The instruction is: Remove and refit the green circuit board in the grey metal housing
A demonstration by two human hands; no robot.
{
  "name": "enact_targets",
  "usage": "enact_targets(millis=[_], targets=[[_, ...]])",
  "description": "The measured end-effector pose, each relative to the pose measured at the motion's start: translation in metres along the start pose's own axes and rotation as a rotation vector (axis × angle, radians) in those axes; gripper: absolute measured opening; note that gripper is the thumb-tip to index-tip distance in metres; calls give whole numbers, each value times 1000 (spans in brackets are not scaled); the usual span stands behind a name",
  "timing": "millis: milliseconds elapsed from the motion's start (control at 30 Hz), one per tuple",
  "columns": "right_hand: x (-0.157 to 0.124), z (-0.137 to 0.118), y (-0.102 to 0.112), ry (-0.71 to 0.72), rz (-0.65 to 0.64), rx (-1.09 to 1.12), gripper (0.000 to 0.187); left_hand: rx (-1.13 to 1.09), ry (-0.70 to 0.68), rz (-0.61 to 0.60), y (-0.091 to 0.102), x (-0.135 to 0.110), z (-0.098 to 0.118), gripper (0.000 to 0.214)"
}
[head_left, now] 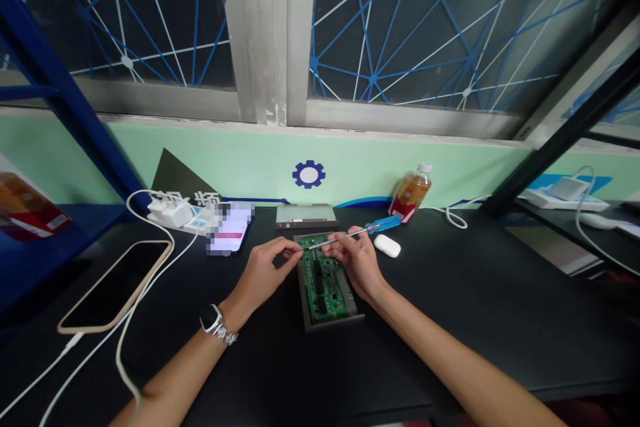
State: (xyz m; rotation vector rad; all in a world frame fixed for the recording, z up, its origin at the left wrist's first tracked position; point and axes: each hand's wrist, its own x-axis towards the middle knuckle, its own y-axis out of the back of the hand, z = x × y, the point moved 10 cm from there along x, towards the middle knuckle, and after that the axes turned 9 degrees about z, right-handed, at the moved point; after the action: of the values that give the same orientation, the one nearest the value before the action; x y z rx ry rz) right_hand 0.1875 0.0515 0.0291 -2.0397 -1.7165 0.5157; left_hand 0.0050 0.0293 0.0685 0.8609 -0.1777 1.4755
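A green circuit board (324,283) lies in a grey metal tray (334,321) on the black table. My right hand (356,260) is closed around the shaft of a blue-handled screwdriver (365,229), whose tip points left onto the board's far end. My left hand (267,267), with a watch on the wrist, is pinched at the board's far left corner right by the screwdriver tip; what its fingers hold is too small to make out.
A grey metal cover (306,215) lies behind the board. A white earbud case (387,245) and a bottle of amber drink (411,192) stand to the right. On the left lie two phones (113,287) (231,228), a white charger (173,212) and its cables.
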Motion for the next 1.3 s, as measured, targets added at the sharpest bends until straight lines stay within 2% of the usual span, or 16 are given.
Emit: enact_targets(millis=[200, 433, 667, 933, 1100, 1167, 1300], targets=[[-1, 0, -2, -9, -18, 30, 46, 10, -34, 44, 1, 0, 6, 9], [1, 1, 2, -32, 21, 56, 47, -25, -40, -3, 5, 3, 6, 12], [1, 4, 3, -43, 20, 43, 44, 10, -47, -66, 0, 3, 6, 9], [2, 7, 7, -39, 33, -19, 39, 96, -3, -34, -2, -3, 2, 14], [4, 9, 7, -31, 28, -51, 36, 140, -38, -64, -4, -5, 10, 14], [9, 3, 13, 10, 63, -33, 37, 160, -55, -49, 3, -2, 12, 14], [23, -16, 30, 105, 142, -29, 43, 290, -97, 12, 33, 11, 2, 13]])
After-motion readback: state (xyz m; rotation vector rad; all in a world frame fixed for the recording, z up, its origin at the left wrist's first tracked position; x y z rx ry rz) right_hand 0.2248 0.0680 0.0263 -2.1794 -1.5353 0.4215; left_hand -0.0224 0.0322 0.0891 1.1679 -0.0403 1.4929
